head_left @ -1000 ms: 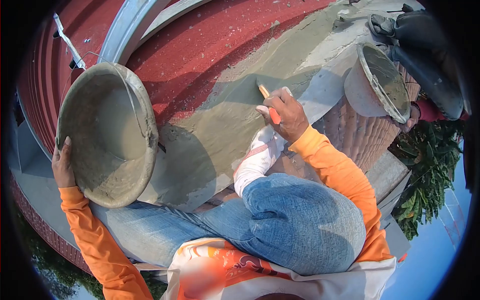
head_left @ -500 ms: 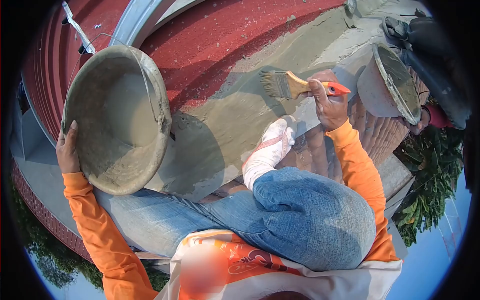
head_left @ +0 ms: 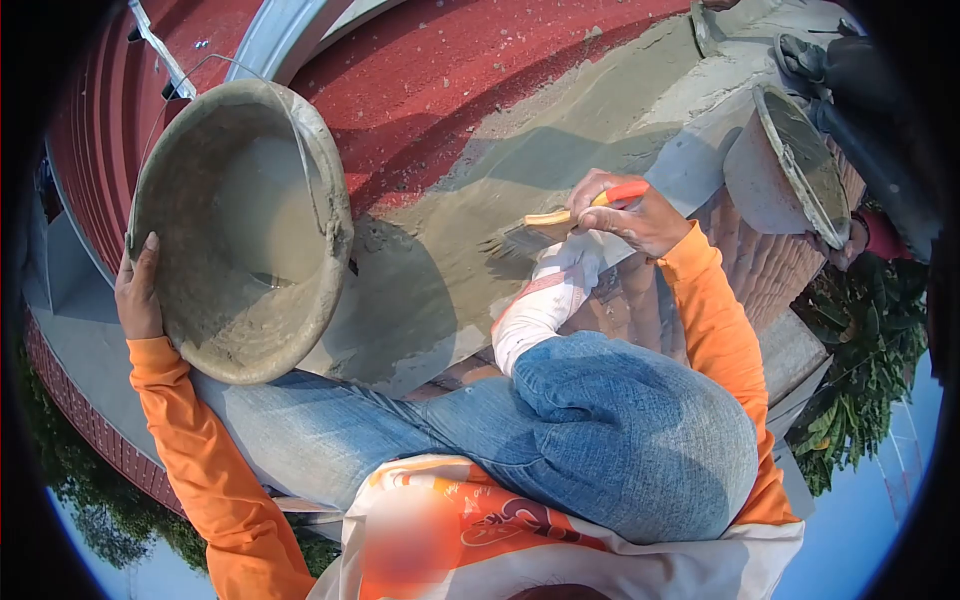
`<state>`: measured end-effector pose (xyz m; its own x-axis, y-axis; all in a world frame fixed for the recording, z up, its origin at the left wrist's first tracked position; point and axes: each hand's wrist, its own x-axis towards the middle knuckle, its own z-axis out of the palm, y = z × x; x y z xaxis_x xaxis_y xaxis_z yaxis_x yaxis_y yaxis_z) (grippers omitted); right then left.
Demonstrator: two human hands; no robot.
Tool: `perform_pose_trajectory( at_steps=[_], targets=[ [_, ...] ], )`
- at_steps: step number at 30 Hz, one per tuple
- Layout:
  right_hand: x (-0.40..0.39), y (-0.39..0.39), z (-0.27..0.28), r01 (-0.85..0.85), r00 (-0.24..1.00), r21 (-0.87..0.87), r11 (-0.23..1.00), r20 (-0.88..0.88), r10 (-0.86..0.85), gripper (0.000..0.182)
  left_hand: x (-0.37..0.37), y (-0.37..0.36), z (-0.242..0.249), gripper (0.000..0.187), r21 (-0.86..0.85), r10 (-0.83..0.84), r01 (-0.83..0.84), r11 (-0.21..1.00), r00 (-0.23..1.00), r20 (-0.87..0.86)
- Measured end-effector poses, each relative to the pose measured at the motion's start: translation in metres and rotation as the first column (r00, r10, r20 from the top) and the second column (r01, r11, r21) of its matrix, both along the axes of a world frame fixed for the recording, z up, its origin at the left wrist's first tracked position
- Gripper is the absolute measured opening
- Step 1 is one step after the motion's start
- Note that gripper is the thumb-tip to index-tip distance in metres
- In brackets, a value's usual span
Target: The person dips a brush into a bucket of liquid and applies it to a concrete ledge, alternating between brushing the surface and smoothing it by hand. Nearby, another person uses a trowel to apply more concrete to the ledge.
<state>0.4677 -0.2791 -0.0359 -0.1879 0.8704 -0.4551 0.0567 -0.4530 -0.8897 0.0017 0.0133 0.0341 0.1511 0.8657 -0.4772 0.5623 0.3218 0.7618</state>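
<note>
Closest to the camera there's a patterned shirt (head_left: 500, 530) with a blurred-out patch on it, then bent knees in blue jeans (head_left: 630, 430). The left hand (head_left: 140, 290) has its grip clamped on the rim of a big crusty bucket (head_left: 190, 210), just above one leg. The bucket tips so its mouth faces the camera, and there's thin, murky grey liquid pooled inside, with muddy residue up the walls. Its outside is mostly hidden, and so is part of that hand behind the rim.

A bit further out is a foot in a dirty white sock (head_left: 550, 290) with a sandal strap. The paintbrush (head_left: 548, 218) is right above the toes, over the grey coating (head_left: 480, 215). The right hand (head_left: 635, 215) has its grip closed round the red-and-wood handle. Long axis runs slantwise: handle end up and right, bristles down and left. The bristles are blurry against the grey, so I can't tell exactly where the tips end.

To the right, over brown roof tiles (head_left: 745, 240), another person's hand (head_left: 850, 245) holds a second bucket (head_left: 750, 175), tilted, with greyish stuff inside, mostly shaded. Beyond the coating is red ribbed roofing (head_left: 420, 110), plus a pale metal channel (head_left: 275, 40) cut off up top.
</note>
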Motion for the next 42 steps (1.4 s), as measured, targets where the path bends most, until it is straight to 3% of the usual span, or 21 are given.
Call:
perform_pose_trajectory(
  at_steps=[2,4,6,9,13,16,18,19,21,22,24,25,27,28,30,33,34,36,37,40,42],
  targets=[
    [0.004,-0.004,-0.014,-0.044,0.997,0.013,0.999,0.06,0.043,0.018,-0.008,0.002,-0.004,0.039,0.007,0.0,0.0,1.0,1.0,0.001],
    [0.032,-0.011,-0.02,0.491,0.866,-0.198,0.848,0.01,-0.499,0.022,-0.016,0.003,-0.007,0.039,0.006,-0.008,0.008,1.0,1.0,0.004],
    [0.074,-0.009,-0.024,0.655,0.73,0.07,0.752,0.197,-0.654,0.026,-0.019,0.006,-0.009,0.038,0.053,-0.056,0.057,0.997,0.998,-0.01],
    [0.102,0.0,-0.018,0.727,0.674,0.061,0.684,0.126,-0.728,0.029,-0.015,0.005,-0.006,0.037,0.028,-0.049,0.05,0.998,0.999,-0.023],
    [0.068,0.009,-0.045,0.618,0.778,-0.227,0.753,0.034,-0.628,0.03,-0.008,0.003,-0.002,0.038,0.016,-0.028,0.028,0.999,1.0,-0.012],
    [0.081,0.013,-0.058,0.549,0.825,-0.207,0.81,0.285,-0.487,0.037,-0.013,0.004,-0.006,0.038,0.04,-0.04,0.041,0.998,0.999,-0.012],
    [0.118,0.018,-0.051,0.733,0.438,0.023,0.68,0.75,-0.496,0.037,-0.012,0.005,-0.006,0.038,0.042,-0.047,0.048,0.998,0.999,-0.006],
    [0.122,0.021,-0.044,0.734,0.434,0.027,0.679,0.75,-0.499,0.037,-0.011,0.005,-0.006,0.038,0.039,-0.051,0.051,0.998,0.999,-0.001],
    [0.114,0.035,-0.016,0.78,0.168,0.224,0.585,0.825,-0.54,0.045,-0.009,0.004,-0.004,0.038,0.037,-0.047,0.047,0.998,0.999,-0.008],
    [0.116,0.033,-0.025,0.778,0.164,0.231,0.584,0.822,-0.545,0.045,-0.008,0.004,-0.004,0.038,0.041,-0.041,0.041,0.998,0.999,-0.015],
    [0.12,0.02,-0.068,0.66,0.513,0.068,0.748,0.687,-0.515,0.052,-0.008,0.003,-0.004,0.038,0.024,-0.028,0.028,0.999,0.999,0.017],
    [0.122,0.016,-0.083,0.661,0.511,0.071,0.747,0.687,-0.517,0.052,-0.008,0.003,-0.005,0.037,0.001,-0.016,0.016,1.0,0.999,0.044],
    [0.121,0.017,-0.093,0.536,0.303,0.172,0.826,0.875,-0.378,0.051,-0.014,0.006,-0.008,0.037,0.011,-0.018,0.017,1.0,1.0,0.015],
    [0.131,0.015,-0.089,0.535,0.304,0.173,0.827,0.874,-0.379,0.051,-0.016,0.006,-0.009,0.037,0.02,-0.018,0.019,1.0,1.0,-0.015],
    [0.136,0.031,-0.045,0.636,0.018,0.368,0.679,0.872,-0.489,0.049,-0.016,0.005,-0.008,0.038,0.03,-0.027,0.028,0.999,0.999,-0.03],
    [0.14,0.039,-0.034,0.541,-0.036,0.551,0.635,0.769,-0.638,0.047,-0.011,0.005,-0.006,0.038,0.042,-0.046,0.048,0.998,0.997,-0.061],
    [0.135,0.04,-0.032,0.54,-0.039,0.556,0.632,0.767,-0.641,0.047,-0.009,0.004,-0.005,0.038,0.042,-0.053,0.057,0.997,0.995,-0.083],
    [0.115,0.049,-0.02,0.664,0.509,0.03,0.747,0.714,-0.481,0.047,-0.007,0.003,-0.004,0.038,0.041,-0.049,0.051,0.998,0.998,-0.045],
    [0.119,0.05,-0.025,0.662,0.505,0.04,0.748,0.714,-0.485,0.047,-0.006,0.002,-0.004,0.038,0.034,-0.045,0.045,0.998,0.999,-0.012],
    [0.132,0.05,-0.052,0.689,0.392,-0.023,0.724,0.852,-0.346,0.045,-0.003,0.001,-0.002,0.037,0.024,-0.035,0.035,0.999,0.999,-0.017],
    [0.142,0.049,-0.051,0.275,-0.285,0.537,0.798,0.838,-0.465,0.045,-0.005,0.002,-0.004,0.037,0.026,-0.04,0.039,0.999,0.999,0.01]
  ],
)
